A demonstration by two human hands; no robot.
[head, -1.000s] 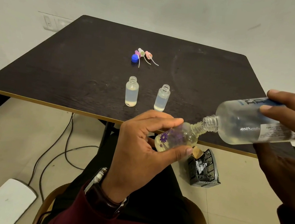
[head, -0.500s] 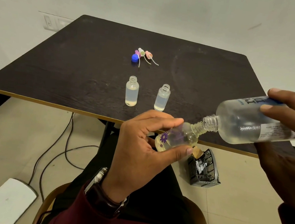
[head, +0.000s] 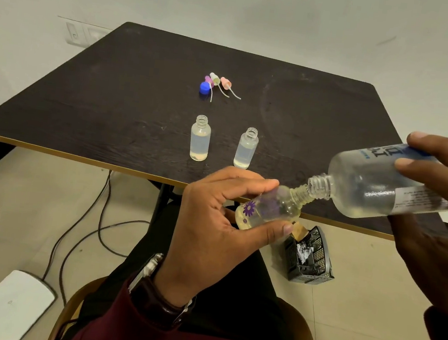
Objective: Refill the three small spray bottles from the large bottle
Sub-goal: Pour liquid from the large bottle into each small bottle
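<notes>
1. Left hand (head: 210, 224) pinches the flower-printed spray bottle (head: 267, 210) between thumb and fingers, tilted, just in front of the table's (head: 113, 99) near edge.
2. Right hand (head: 441, 225) grips the large bottle (head: 370, 185), fingers curled round it, mouth touching the small bottle's neck.
3. Two open spray bottles (head: 200, 137) stand on the table.

Materials and finishes at the desk.
Matt, dark wood-grain desk (head: 112, 105); clear glossy plastic large bottle (head: 362, 186) and small bottles (head: 200, 138); black plastic mesh basket (head: 315, 268).

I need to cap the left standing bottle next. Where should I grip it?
Grip the left small bottle round its straight body below the shoulder, coming from its left side: it stands upright, open-necked, with the other small bottle apart on its right.
</notes>
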